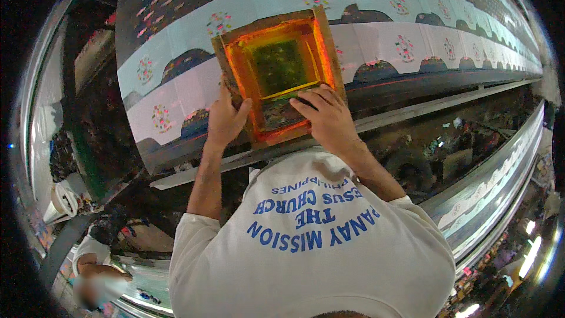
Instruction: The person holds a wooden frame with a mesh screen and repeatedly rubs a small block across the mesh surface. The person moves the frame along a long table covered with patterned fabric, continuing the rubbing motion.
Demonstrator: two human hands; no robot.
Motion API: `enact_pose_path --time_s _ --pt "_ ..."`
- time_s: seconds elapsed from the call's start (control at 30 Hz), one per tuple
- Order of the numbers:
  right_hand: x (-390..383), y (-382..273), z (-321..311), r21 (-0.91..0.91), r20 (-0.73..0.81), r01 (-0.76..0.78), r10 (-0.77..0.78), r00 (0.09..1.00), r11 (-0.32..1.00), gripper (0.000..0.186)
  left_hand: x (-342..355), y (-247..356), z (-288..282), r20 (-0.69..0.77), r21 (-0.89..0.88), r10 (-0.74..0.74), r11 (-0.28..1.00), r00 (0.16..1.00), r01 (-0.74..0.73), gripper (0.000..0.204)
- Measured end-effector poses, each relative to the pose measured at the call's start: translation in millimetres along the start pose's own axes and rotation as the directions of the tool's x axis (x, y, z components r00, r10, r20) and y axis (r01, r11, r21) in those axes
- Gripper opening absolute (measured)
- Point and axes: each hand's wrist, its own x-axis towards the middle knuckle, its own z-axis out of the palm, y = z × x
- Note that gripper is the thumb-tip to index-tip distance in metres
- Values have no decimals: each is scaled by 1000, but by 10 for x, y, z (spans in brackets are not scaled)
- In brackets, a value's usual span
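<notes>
— So, where is the printing screen?

— Flat on the long cloth-covered table (176, 91). The wooden screen frame (278, 73), its mesh glowing orange with a dark green middle, lies over the pale printed fabric (376, 35), between the rows of small floral motifs (219, 22) and dark arch shapes.

— And the hands?

— The left hand (225, 119) clasps the frame's near left corner, fingers wrapped on the wood. The right hand (327, 115) presses on the near edge, fingers spread across a dark bar there, possibly a squeegee; whether it grips that bar I cannot tell.

— Anything in the way?

— The person's own white shirt (312, 247) fills the lower view. A metal rail (412, 109) runs along the table edge, another printing table (500, 165) curves off at right, and another person (94, 259) stands at lower left.
</notes>
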Motion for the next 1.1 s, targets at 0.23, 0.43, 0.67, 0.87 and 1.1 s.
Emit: enact_pose_path --time_s 0.23,0.43,0.67,0.87,1.1 --pt "-443 1007 -346 -2 -27 -7 7 1000 1000 48 459 677 821 115 -86 -117 988 986 127 88" --pt "-568 1200 -414 71 10 -20 20 1000 997 47 483 786 1041 26 -95 -57 994 998 59 72" --pt "-455 1163 -490 -47 79 11 -8 997 999 48 486 760 1065 3 -84 -71 994 997 71 63" --pt "-372 1154 -675 12 246 -21 17 969 1000 60 474 740 1052 49 -93 -107 989 993 111 74" --pt "-533 1180 -492 -107 132 27 -12 991 994 48 478 873 1024 90 -63 -189 979 978 195 77"
